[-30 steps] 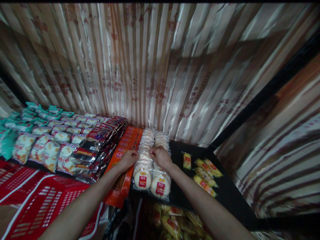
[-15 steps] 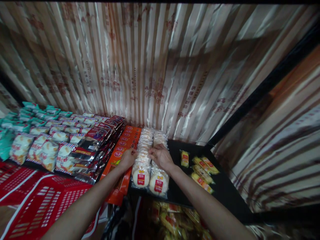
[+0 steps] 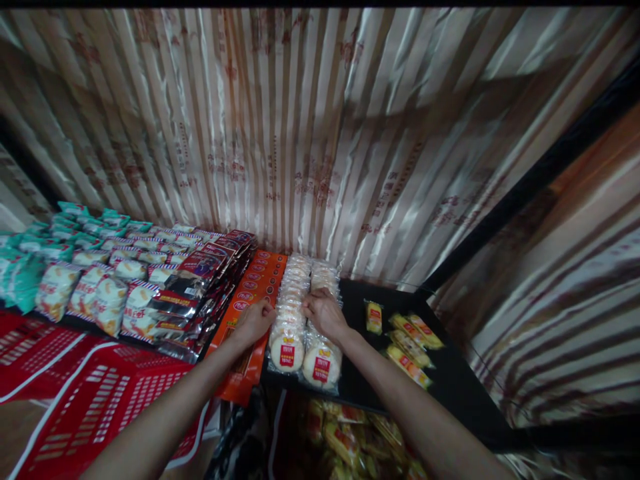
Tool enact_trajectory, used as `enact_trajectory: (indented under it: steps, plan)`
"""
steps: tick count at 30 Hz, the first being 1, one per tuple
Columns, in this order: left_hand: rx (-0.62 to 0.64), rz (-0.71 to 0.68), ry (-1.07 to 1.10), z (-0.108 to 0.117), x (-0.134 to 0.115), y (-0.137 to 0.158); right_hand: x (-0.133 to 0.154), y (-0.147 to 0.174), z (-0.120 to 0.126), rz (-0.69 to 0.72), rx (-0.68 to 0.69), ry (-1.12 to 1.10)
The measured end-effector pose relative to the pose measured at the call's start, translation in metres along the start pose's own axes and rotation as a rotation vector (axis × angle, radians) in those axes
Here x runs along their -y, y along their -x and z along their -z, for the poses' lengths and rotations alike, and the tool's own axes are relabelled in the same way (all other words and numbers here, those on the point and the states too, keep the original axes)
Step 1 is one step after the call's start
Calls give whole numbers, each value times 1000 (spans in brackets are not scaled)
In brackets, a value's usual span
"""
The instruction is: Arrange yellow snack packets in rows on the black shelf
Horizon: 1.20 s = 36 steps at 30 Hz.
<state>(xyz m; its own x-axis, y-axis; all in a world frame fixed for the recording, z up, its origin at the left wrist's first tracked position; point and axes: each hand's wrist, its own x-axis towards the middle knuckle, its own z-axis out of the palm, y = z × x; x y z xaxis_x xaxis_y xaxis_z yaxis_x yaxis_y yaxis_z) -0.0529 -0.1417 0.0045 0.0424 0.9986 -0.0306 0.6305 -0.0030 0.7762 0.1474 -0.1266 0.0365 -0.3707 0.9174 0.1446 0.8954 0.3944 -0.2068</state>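
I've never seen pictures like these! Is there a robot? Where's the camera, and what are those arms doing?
There's no robot here, just a person with two bare hands. The camera sits on the person's head, looking forward and down, so you see nearly what they see. Every picture comes from it.

The left hand and right hand are at two rows of round, clear-wrapped snacks. The fingertips are too blurry to tell whether they are holding any.

Along the black surface, from left to right, are green packets, white bags, dark red packets, orange packaging, those two rows, and small yellow packets. Red baskets are below on the left, and a striped curtain hangs behind.
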Motion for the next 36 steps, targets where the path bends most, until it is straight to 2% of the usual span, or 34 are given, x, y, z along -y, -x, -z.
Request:
enact_trajectory:
  steps: [3, 13, 16, 21, 27, 29, 32, 34, 36]
  plan:
    - [47, 30, 141, -5, 4, 2, 0, 0, -2, 12, -16, -5]
    - [-41, 27, 279, -21, 6, -4, -13, 5, -9, 187, -199, -150]
    - [-67, 17, 298, -24, 6, -5, -14, 7, -9, 219, -176, -143]
    - [-96, 7, 318, -25, 9, -2, -11, 8, -9, 191, -104, -123]
    - [-104, 5, 297, -22, 5, 1, -11, 3, -16, 203, -99, -121]
    - [-145, -6, 211, -16, 0, 5, -11, 1, -17, 230, -115, -124]
    - [-248, -71, -72, -3, -13, 21, -10, 1, -17, 242, -132, -119]
    - [-210, -128, -221, 2, -21, 38, -10, 2, -17, 235, -128, -113]
    - [-108, -165, -332, 2, -28, 55, -10, 3, -18, 236, -121, -113]
